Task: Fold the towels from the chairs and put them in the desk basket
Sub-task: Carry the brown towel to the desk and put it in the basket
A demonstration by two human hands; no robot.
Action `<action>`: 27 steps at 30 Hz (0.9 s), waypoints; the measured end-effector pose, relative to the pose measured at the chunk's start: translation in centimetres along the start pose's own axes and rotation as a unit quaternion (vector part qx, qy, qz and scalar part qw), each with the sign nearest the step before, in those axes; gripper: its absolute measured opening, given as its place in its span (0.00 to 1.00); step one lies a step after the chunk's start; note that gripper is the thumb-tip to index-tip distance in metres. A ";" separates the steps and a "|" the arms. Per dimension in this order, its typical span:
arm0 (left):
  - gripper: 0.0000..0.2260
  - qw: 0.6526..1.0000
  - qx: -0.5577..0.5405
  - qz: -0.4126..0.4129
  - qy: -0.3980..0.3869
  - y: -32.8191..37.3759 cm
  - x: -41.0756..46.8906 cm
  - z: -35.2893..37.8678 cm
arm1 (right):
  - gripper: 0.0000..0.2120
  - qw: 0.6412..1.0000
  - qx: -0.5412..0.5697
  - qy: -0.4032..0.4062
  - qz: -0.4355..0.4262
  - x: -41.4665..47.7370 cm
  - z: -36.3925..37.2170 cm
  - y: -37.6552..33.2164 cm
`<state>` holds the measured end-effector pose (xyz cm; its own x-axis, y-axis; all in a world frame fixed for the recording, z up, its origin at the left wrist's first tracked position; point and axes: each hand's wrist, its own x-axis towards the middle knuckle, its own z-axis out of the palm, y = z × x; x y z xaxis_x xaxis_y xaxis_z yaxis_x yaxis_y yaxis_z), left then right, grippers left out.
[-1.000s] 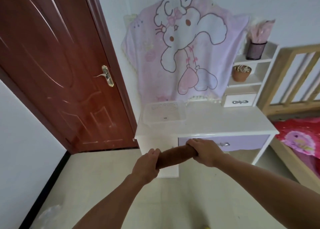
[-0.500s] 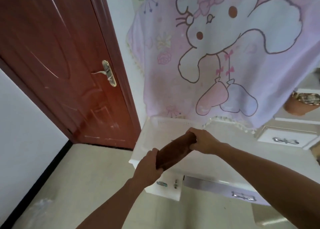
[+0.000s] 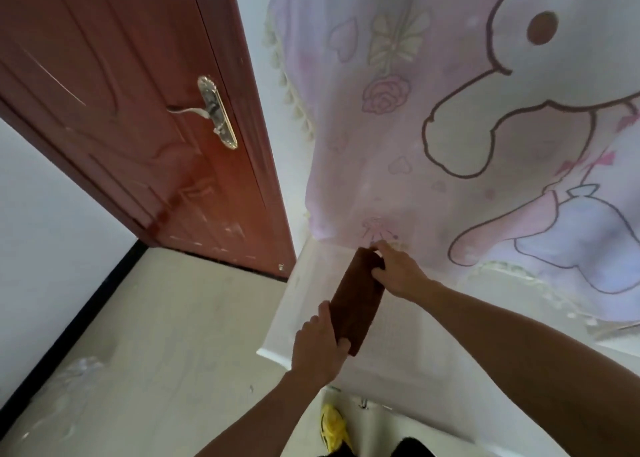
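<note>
**Current state.** The brown towel (image 3: 356, 297) is folded into a narrow pad and held by 2 hands above the white basket (image 3: 391, 346), which stands at the left end of the bench (image 3: 450, 404).

**Left hand** (image 3: 317, 347): fingers curled round the near end of the towel, thumb along its left edge. The hand grips firmly.

**Right hand** (image 3: 398, 273): fingers bent over the far end, pinching it.

**Reason for the hold.** Support at both ends probably keeps the folds from opening and lets the pad go down flat.

**Position.** The towel spans the gap between the hands, its long axis running away from the person, above the left part of the basket. Contact with the basket floor cannot be confirmed. Judged step: lowering and release.
</note>
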<state>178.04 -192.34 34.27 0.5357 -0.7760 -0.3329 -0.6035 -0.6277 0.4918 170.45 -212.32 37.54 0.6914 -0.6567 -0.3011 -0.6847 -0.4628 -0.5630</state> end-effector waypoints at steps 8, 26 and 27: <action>0.28 0.984 0.171 -0.049 -0.034 -0.4 2.8 2.2 | 0.22 0.994 -0.054 -0.096 -0.018 5.9 4.9 1.3; 0.22 0.946 0.300 0.067 -0.103 -0.6 1.8 1.3 | 0.16 0.979 -0.179 -0.002 -0.100 6.7 6.3 3.0; 0.23 0.947 0.295 0.054 -0.112 -0.6 1.9 1.5 | 0.19 0.962 -0.213 0.027 -0.167 6.4 6.0 3.1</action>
<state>178.56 -193.53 32.13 0.3535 -0.7897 -0.5015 -0.9081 -0.4184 0.0188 174.14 -214.39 29.19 0.8840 -0.4539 -0.1119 -0.4671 -0.8480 -0.2506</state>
